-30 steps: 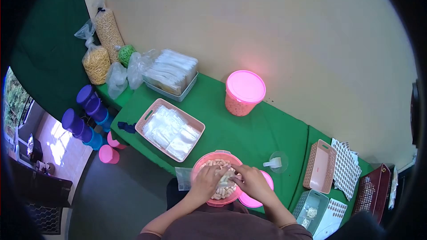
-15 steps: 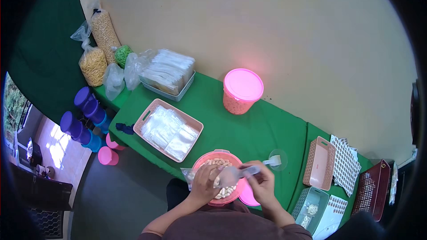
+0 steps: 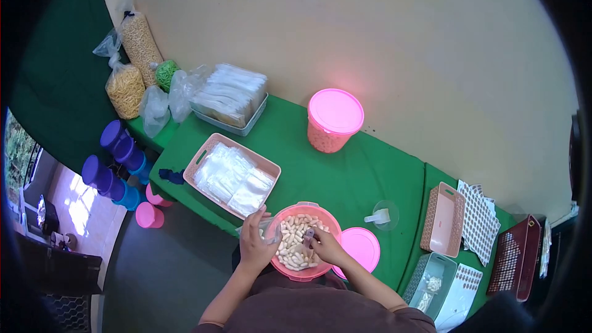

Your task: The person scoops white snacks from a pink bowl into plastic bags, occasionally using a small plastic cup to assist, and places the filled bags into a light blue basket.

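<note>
A pink round tub [image 3: 338, 228] full of pale, peanut-shaped snack pieces [image 3: 296, 227] stands in front of me. My right hand [image 3: 327, 248] reaches into it, closed on the handle of a clear scoop [image 3: 309, 234]. The scoop's bowl is low among the pieces and partly hidden by my fingers. At the tub's left rim, my left hand [image 3: 254, 243] holds a small clear plastic bag [image 3: 269, 230]. Its fingers point up and the bag lies between thumb and fingers. A bright pink lid [image 3: 361, 250] lies right of the tub, partly beneath it.
A beige basket of clear bags [image 3: 203, 182] lies left, near a grey basket of packets [image 3: 246, 128]. A lidded pink tub [image 3: 333, 120] stands by the wall. Right are a white scoop [image 3: 378, 216] on a clear disc, a pink basket [image 3: 443, 225], a green basket [image 3: 441, 265] and sticker sheets [image 3: 478, 222].
My right hand has lowered the scoop from above the tub into the snack pieces. My left hand has moved left with the bag, off the middle of the tub to its rim.
</note>
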Available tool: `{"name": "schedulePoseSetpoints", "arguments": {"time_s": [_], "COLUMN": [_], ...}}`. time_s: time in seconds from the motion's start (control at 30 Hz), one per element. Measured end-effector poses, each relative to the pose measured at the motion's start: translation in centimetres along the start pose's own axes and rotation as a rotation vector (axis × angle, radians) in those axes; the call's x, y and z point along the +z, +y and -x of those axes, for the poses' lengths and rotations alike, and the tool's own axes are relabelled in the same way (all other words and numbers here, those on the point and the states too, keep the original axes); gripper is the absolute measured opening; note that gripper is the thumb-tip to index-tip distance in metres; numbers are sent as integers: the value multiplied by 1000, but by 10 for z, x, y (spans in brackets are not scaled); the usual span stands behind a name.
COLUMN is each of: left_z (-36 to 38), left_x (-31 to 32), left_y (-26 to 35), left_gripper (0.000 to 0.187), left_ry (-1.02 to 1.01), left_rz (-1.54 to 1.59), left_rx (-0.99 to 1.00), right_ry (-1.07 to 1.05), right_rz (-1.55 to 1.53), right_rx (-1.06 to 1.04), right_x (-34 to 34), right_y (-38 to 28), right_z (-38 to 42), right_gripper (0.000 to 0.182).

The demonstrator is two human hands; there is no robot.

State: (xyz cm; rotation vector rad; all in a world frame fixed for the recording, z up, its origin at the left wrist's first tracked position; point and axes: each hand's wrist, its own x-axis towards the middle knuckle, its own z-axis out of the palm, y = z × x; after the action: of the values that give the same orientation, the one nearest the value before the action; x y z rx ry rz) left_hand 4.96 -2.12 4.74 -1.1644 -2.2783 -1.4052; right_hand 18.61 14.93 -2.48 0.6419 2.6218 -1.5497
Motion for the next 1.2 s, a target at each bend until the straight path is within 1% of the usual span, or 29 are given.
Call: {"name": "schedulePoseSetpoints", "arguments": {"time_s": [0.07,0.1,0.17,0.2,0.27,0.3,0.33,0.4,0.43,0.5,0.53,0.6,0.63,0.67,0.73,0.83,0.87,0.93,1.0,1.13,1.2], "left_z": [0,-2,-4,-6,-10,-5,2,10,11,11,12,12,15,16,14,3,-1,-8,-18,-40,-48], "left_x": [3,3,4,4,5,15,24,42,46,49,51,55,57,59,60,63,65,67,66,61,52], "left_y": [0,0,-1,0,1,-7,-15,-26,-24,-20,-22,-26,-27,-29,-31,-24,-22,-24,-21,-11,5], "left_gripper": [80,80,78,78,73,68,68,58,58,52,52,53,53,53,53,53,53,55,55,54,60], "left_ry": [-19,-22,-58,-64,-90,-105,-128,-133,-162,-160,-193,-150,-151,-180,-188,-248,-261,-331,-371,-464,-683], "left_rz": [2,7,42,55,-27,20,50,-99,-66,-113,-85,-63,-63,-37,-9,44,54,64,51,176,251], "left_rx": [-1,10,-10,5,-20,-87,-41,4,60,72,121,120,87,121,83,137,152,199,271,371,416], "right_ry": [-15,-3,16,37,36,42,101,156,206,326,375,477,532,582,654,782,831,949,1036,1217,1281], "right_rz": [-218,-220,-399,-399,-515,-518,-525,-704,-809,-871,-916,-987,-1060,-1131,-1193,-1330,-1340,-1374,-1387,-1345,-1317], "right_rx": [127,125,136,136,166,159,157,222,195,188,189,194,169,144,138,79,79,10,17,-24,-50], "right_x": [6,7,8,10,14,14,13,9,10,-1,-5,-8,-8,-8,-7,2,3,8,11,15,13], "right_y": [14,14,15,17,25,26,22,13,15,0,-8,-11,-11,-13,-14,-13,-16,-24,-37,-56,-69], "right_z": [-6,-5,-2,-1,-3,-2,0,6,9,23,31,42,47,53,60,69,73,80,90,99,99], "right_gripper": [20,20,20,20,20,23,23,26,28,30,31,32,32,32,29,26,26,25,24,23,23]}}
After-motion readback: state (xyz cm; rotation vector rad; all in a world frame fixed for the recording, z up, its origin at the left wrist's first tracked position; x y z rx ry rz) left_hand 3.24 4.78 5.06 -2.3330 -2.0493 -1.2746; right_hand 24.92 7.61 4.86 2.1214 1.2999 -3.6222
